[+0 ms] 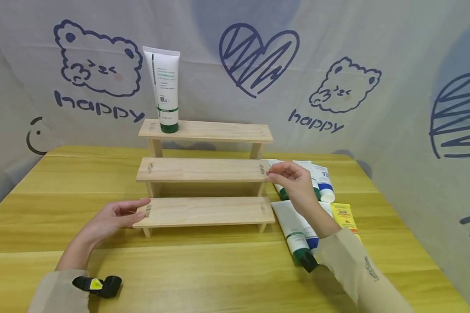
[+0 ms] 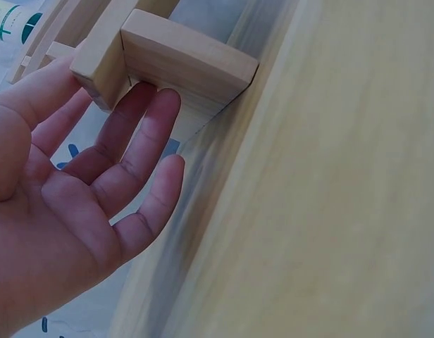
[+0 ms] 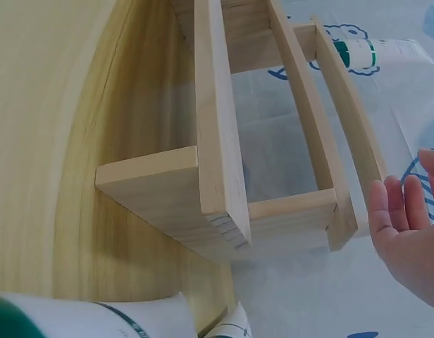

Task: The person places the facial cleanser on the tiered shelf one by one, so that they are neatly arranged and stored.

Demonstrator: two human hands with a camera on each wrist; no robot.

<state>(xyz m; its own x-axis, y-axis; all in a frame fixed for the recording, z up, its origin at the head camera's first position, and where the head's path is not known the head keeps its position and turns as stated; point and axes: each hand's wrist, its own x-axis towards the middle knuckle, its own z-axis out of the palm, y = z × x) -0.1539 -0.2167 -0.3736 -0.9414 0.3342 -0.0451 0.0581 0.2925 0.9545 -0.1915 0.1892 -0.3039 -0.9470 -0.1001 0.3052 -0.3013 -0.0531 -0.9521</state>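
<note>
Pale wood makes up the three-tier rack, which stands on the yellow wood-grain table. Left hand grips the left end of its lowest tier, thumb above, fingers beneath. Right hand is at the middle tier's right end, fingers loosely bent with nothing seen between them; contact with the rack cannot be told. One white tube stands cap-down at the top tier's left. Right of the rack lie a green-capped tube, a yellow tube, a white-capped tube and others, partly hidden by the right hand and forearm. Behind hangs a printed cloth.
</note>
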